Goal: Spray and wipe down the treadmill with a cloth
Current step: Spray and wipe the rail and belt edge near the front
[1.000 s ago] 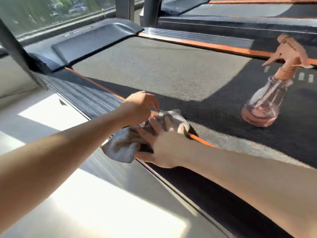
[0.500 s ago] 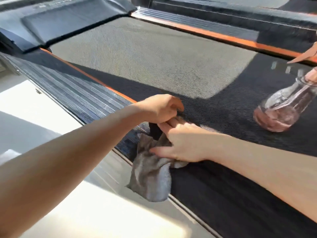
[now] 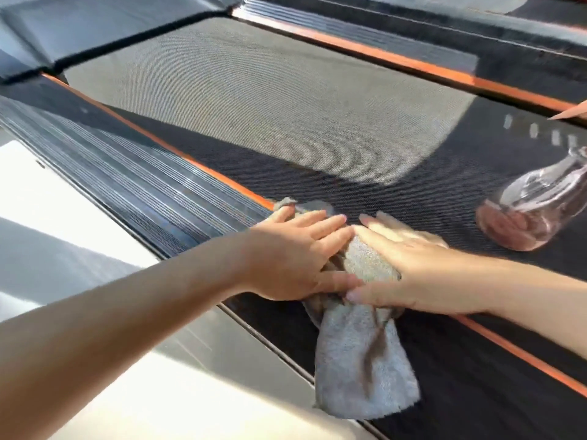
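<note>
Your left hand (image 3: 295,252) and right hand (image 3: 409,265), fingers straight, press flat on a crumpled grey terry cloth (image 3: 359,369) at the treadmill's (image 3: 254,100) left edge, its loose end trailing over the side rail.

A pale, glossy floor (image 3: 165,408) fills the lower left of the view. 2 sunlit patches (image 3: 35,192) lie on it, 1 far to the left and 1 near the bottom edge, with a grey band of shadow (image 3: 54,249) between them. In the top right corner a strip of a neighbouring machine (image 3: 546,9) shows, dark and blurred, with a trace of orange at the very edge.
</note>
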Demonstrator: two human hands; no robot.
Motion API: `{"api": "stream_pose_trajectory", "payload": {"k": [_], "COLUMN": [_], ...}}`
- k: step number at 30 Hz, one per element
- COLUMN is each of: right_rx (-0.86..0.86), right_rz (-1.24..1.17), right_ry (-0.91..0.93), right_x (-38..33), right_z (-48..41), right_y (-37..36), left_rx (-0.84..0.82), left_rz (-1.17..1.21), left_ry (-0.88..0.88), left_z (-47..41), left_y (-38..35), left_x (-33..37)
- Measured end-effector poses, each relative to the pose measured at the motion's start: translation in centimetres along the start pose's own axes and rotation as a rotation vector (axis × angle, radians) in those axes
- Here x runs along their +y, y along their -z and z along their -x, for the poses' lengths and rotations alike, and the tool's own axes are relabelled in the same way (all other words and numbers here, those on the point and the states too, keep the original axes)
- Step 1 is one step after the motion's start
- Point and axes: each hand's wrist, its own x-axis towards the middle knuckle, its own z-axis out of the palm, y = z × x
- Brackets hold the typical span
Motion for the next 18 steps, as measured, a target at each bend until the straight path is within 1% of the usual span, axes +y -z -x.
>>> {"api": "stream_pose_trajectory", "payload": {"k": [2,3,4,6,7,9,11,14,16,18], "right_rx": [0.166,0.256,0.307,0.327,0.334,0.323,0.281,0.129,0.038,0.032], "right_rz": [0.028,0.000,-0.015,-0.035,-0.050,-0.028,0.054,0.250,0.365,0.328], "right_ry": [0.059,0.095,0.119,0.108,0.088,0.080,0.104,0.089,0.091,0.071], "right_x": [-1.8,-3.2,-4.6,-7.0,-7.8,-7.9,-6.5,-4.8,-4.4,-5.1], "right_z": [-1.0,-2.0,-3.1,-5.3,-6.0,-6.0,-4.7,-1.6,-0.5,-1.1], "right_y": [0.2,0.2,0.2,0.1,0.0,0.8,1.7,2.6,2.7,2.4], "left_rx": [-0.033,-0.036,-0.026,-0.020,-0.040,-0.065,-0.055,-0.030,0.017,0.081], "left_rz": [-0.016,0.002,0.044,0.105,0.084,0.006,-0.051,0.002,0.028,0.003], "left_ry": [0.046,0.096,0.159,0.265,0.286,0.253,0.206,0.107,0.087,0.113], "left_z": [-0.7,-1.1,-1.3,-1.7,-1.7,-2.0,-2.1,-1.6,-0.9,-0.6], "left_y": [0.8,1.1,1.4,1.7,1.7,2.0,1.8,0.6,0.0,-0.1], "left_x": [-2.7,-4.4,-5.9,-7.8,-8.0,-7.4,-5.3,-1.9,-1.2,-2.3]}}
